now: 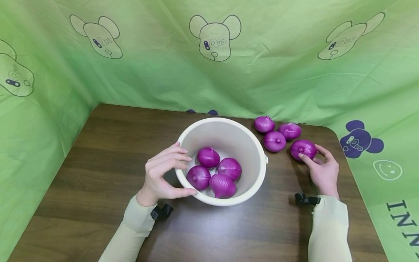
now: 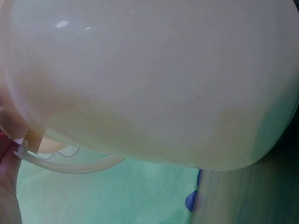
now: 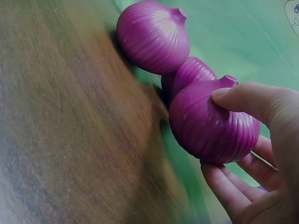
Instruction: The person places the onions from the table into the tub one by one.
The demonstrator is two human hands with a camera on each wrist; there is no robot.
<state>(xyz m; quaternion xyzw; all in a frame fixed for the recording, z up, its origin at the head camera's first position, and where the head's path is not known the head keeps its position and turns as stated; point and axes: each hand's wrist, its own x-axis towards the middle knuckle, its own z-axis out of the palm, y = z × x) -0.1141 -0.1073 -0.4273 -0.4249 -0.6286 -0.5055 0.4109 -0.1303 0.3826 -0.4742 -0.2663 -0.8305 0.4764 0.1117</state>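
A white bucket [image 1: 217, 125] stands upright on the wooden table with several purple onions [image 1: 229, 169] inside. My left hand [image 1: 163, 174] grips its left rim, the fingers over the edge and the thumb along the front rim. The left wrist view is mostly filled by the bucket's outer wall [image 2: 154, 84]. At the table's right side my right hand [image 1: 324, 171] holds a purple onion [image 1: 302, 148] between thumb and fingers; the right wrist view shows the thumb near the stem of this onion [image 3: 210, 126] and fingers beneath it.
Three more onions [image 1: 274, 141] sit close together at the back right, just left of the held one. A thin white handle [image 2: 79, 165] hangs along the bucket. Green printed cloth [image 1: 157, 69] surrounds the table [image 1: 108, 145] at the back and sides.
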